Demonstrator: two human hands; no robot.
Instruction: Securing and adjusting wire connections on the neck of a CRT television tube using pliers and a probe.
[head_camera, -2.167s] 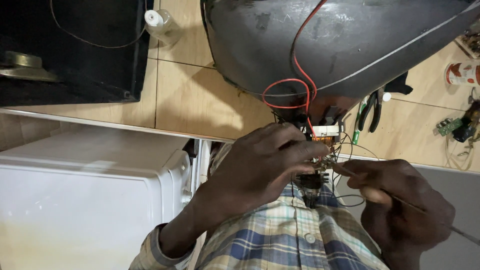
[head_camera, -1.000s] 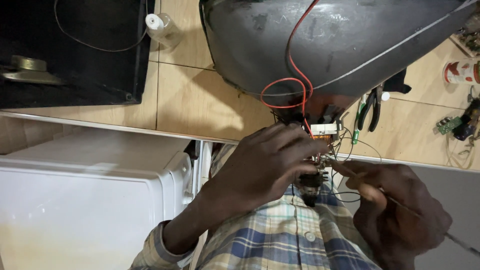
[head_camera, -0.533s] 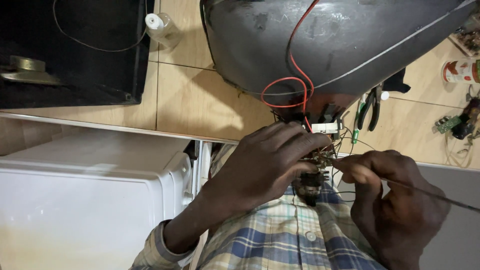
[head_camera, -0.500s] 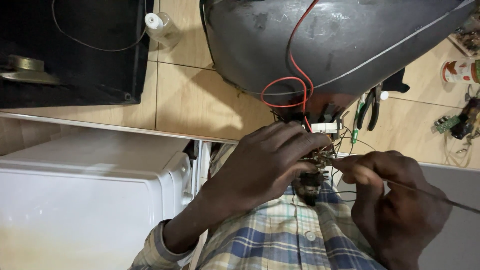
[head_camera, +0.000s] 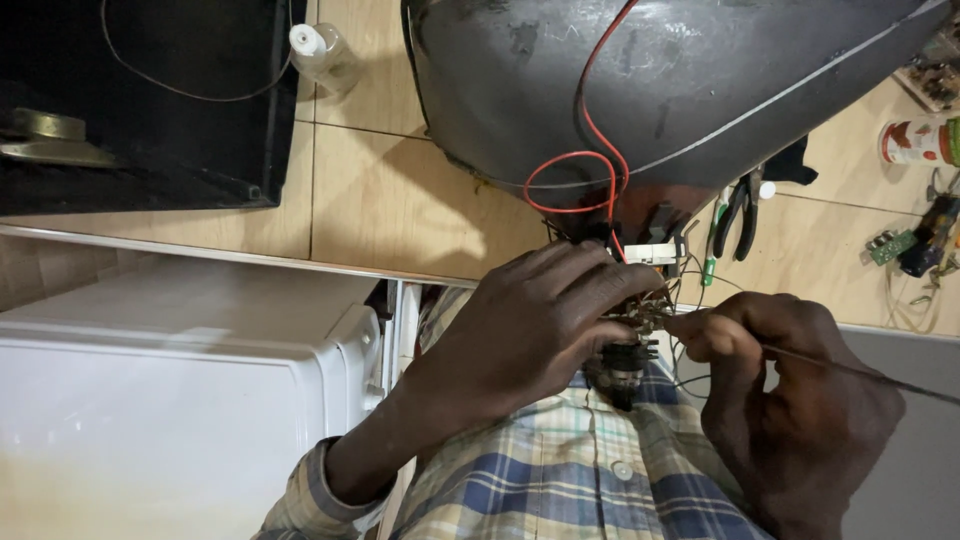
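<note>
At the far left sits a white plastic casing, with a black cabinet above it and a small clear bottle lying on the tiled floor. Moving right, the left hand comes up from a plaid sleeve, its fingers curled and pressed together around a small neck circuit board at the narrow rear end of a dark grey picture tube. A red wire loops down the tube's back toward that board. The board lies directly between the two hands, touching the left fingertips and just left of the right ones. The right hand pinches a thin metal rod between thumb and forefinger; the rod's long axis runs nearly level, its tip pointing left into the board and its tail off the right edge. The left hand is the nearer of the two, already on the board. Further right, pliers lie on the floor, and a red-and-white can stands near the edge.
</note>
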